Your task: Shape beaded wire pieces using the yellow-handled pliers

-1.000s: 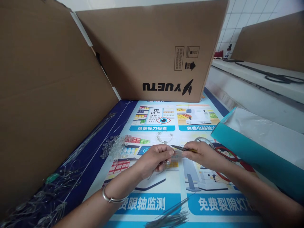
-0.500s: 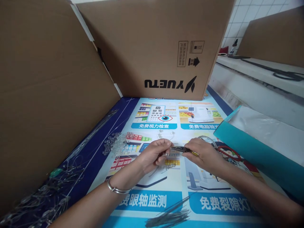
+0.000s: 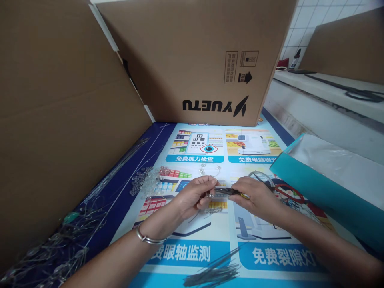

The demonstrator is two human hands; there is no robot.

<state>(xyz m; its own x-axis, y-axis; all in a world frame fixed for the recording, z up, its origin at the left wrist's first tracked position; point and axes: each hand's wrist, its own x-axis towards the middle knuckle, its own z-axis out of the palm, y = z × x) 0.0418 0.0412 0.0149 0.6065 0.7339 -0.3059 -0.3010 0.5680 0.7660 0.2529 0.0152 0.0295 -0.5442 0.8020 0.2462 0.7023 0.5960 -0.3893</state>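
My left hand (image 3: 198, 195) is closed in a pinch near the middle of the printed sheet, with a clear bead (image 3: 210, 196) at its fingertips. A thin wire seems to run from that bead, but its course is mostly hidden by the fingers. Wrapped round the handles of a pair of pliers (image 3: 223, 191) is my right hand (image 3: 255, 196). The pliers' dark jaws point left and meet my left fingertips; what they grip is too small to see. Beyond the hands lies a beaded wire (image 3: 219, 173), and more clear beads (image 3: 214, 210) lie just below them.
Loose clear beads (image 3: 147, 182) are heaped at the left. Dark wire pieces (image 3: 213, 272) lie at the front, with tangled beaded wires (image 3: 69, 244) far left. Red-handled scissors (image 3: 289, 193) rest by a teal box (image 3: 324, 192). Cardboard (image 3: 192, 60) walls the back and left.
The pliers and my right hand have shifted and tilted slightly at my left fingertips. My left hand has stayed nearly still.
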